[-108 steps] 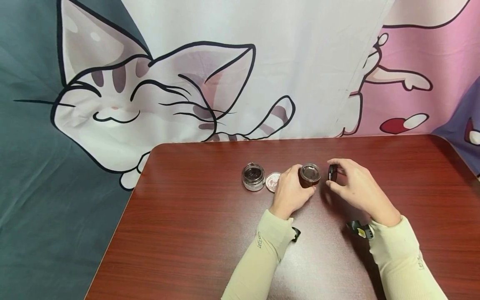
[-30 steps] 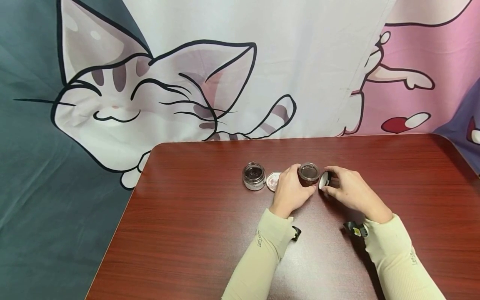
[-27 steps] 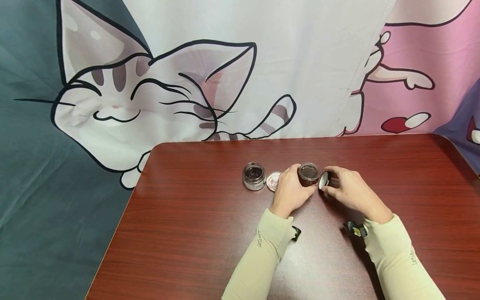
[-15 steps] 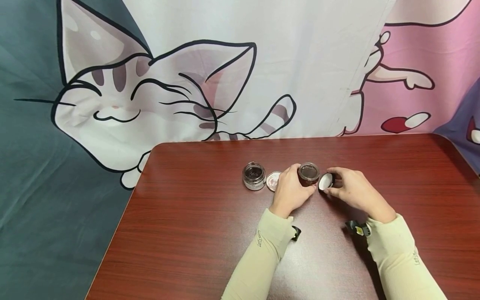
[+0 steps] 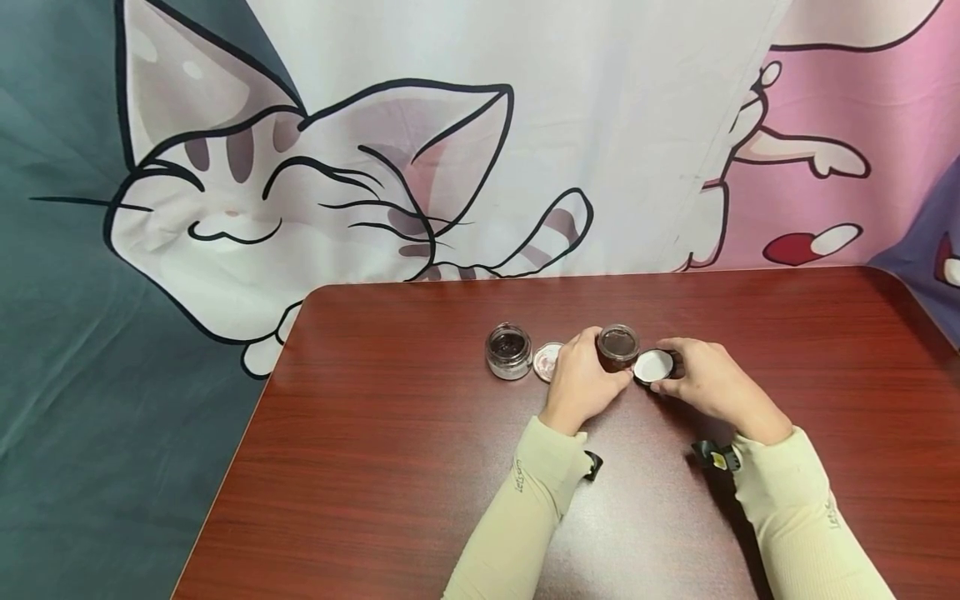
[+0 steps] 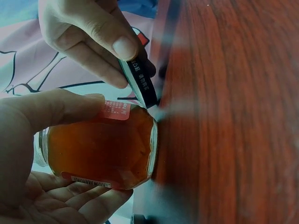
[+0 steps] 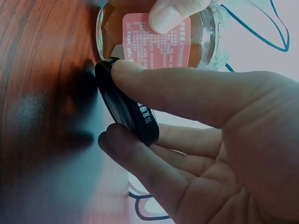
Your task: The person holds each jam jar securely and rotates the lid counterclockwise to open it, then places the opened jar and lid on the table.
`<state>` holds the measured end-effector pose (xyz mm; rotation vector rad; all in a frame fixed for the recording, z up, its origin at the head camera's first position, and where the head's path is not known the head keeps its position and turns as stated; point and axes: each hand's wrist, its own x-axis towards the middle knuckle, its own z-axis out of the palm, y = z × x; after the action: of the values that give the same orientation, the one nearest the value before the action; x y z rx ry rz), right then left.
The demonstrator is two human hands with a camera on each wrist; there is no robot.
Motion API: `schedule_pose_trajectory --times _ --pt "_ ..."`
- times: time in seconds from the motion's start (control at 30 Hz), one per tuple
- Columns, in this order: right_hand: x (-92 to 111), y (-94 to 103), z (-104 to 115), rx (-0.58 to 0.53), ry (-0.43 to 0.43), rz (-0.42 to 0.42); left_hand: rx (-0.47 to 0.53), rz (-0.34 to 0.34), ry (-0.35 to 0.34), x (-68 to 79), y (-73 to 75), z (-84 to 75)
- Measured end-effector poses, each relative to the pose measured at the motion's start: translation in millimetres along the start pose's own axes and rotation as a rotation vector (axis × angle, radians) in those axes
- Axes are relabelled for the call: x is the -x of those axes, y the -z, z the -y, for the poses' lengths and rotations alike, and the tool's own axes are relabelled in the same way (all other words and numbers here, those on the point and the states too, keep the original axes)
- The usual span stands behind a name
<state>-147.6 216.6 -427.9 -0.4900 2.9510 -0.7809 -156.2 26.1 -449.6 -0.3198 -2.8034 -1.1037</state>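
My left hand (image 5: 583,379) grips an open glass jam jar (image 5: 618,348) that stands on the table. Amber-brown contents and a red label reading STRAWBERRY (image 7: 161,42) show through the wrist views. In my right hand (image 5: 716,383) a black jar lid (image 5: 653,367) is pinched between thumb and fingers, its white inside facing up, just right of the jar and tilted close over the tabletop. The lid's black side wall carries white printed characters in both wrist views.
A second open glass jar (image 5: 508,353) with dark contents stands to the left. Beside it a whitish lid (image 5: 547,362) lies flat, partly hidden behind my left hand. The reddish-brown wooden table (image 5: 360,450) ends at a cartoon-cat curtain (image 5: 637,142).
My right hand first brought the lid left and down toward the jar, then turned it from upright to nearly flat with its white inside upward. My left hand and the jar stay put.
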Motion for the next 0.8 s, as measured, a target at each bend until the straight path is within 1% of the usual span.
schedule_pose_trajectory --times 0.23,0.47,0.8 --pt "-1.2 -2.0 -3.3 0.029 0.013 0.026 -0.002 -0.002 -0.008 -0.7 -0.6 0.0" --pt "-2.4 -5.2 -4.5 0.058 0.004 0.043 -0.004 -0.012 -0.021 -1.6 -0.9 1.1" --pt "-2.4 -10.4 -5.3 0.072 0.016 0.030 -0.005 -0.019 -0.032 -0.6 -1.5 3.5"
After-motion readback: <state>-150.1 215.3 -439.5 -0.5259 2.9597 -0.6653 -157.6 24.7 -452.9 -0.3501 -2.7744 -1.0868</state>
